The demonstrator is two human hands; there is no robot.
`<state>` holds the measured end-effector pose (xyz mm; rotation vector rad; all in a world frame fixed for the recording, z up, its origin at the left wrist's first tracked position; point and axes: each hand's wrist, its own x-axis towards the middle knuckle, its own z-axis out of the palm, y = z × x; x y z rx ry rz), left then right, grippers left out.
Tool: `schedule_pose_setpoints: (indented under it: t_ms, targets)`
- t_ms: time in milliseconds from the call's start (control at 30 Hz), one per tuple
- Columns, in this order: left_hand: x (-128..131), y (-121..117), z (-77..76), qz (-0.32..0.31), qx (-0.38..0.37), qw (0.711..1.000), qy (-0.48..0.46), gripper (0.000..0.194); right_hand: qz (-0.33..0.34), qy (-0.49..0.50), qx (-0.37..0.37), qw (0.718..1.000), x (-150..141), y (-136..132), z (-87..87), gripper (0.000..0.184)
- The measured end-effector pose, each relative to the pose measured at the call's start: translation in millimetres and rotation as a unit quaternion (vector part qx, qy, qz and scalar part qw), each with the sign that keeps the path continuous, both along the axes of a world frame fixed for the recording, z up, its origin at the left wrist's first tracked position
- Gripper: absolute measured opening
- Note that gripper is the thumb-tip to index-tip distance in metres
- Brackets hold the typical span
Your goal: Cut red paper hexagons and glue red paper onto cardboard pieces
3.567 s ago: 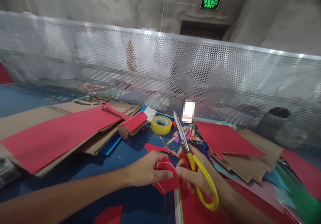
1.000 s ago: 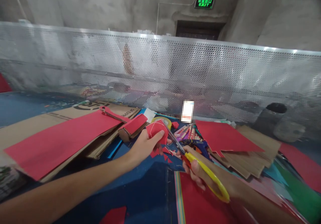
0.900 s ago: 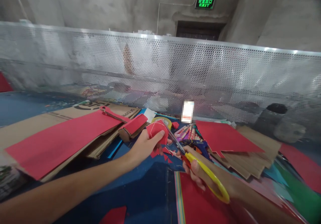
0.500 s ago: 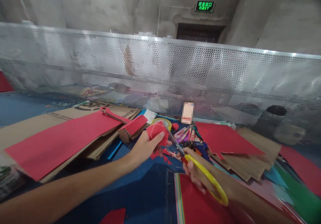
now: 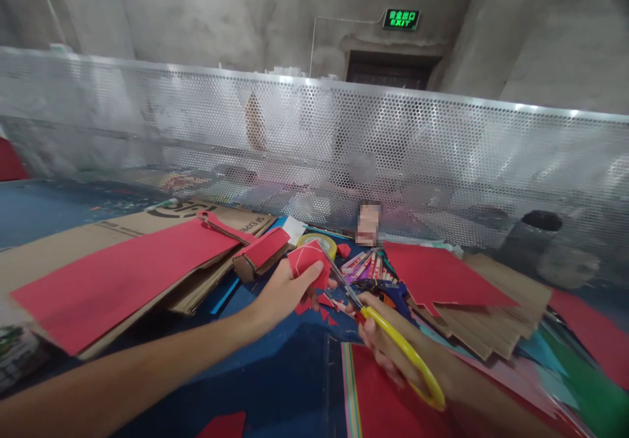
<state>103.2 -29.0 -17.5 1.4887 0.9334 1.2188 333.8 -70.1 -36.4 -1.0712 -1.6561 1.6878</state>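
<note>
Work position: my left hand (image 5: 287,294) pinches the small red piece (image 5: 307,258) between thumb and fingers, raised over the table (image 5: 275,372) just in front of the tape roll (image 5: 330,244). Pale lines are marked on its face. My right hand (image 5: 393,313) is closed around the yellow handles of the scissors (image 5: 416,361), blades angled up to the piece's right edge. I cannot tell whether the edge sits between the blades.

Step in hand: I judge this to be trimming along the marked lines; red scraps (image 5: 325,313) lie below the hands.

Requirements for a further cut: align the blades with the marking, hold the piece taut, and set the left fingers clear of the blade path. Caution: the piece is small, so it could twist in the pinch, and a cut could wander off the line.
</note>
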Motion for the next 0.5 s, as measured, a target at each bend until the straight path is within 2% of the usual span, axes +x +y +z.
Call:
schedule_pose_setpoints:
  t_ms: [133,300,500]
  targets:
    - [-0.4,1.1,-0.7,0.0,0.0,1.0,0.008,0.034,-0.004,-0.01,0.034,0.999,-0.9,-5.7,7.3,0.064]
    - [0.3,0.5,0.0,-0.001,0.0,1.0,0.006,0.032,0.001,-0.016,0.031,0.999,-0.1,-10.6,15.2,0.06]
    - [-0.4,1.5,-1.9,-0.006,-0.001,1.0,0.006,0.032,0.017,-0.026,0.067,0.997,0.8,-11.4,19.9,0.059]
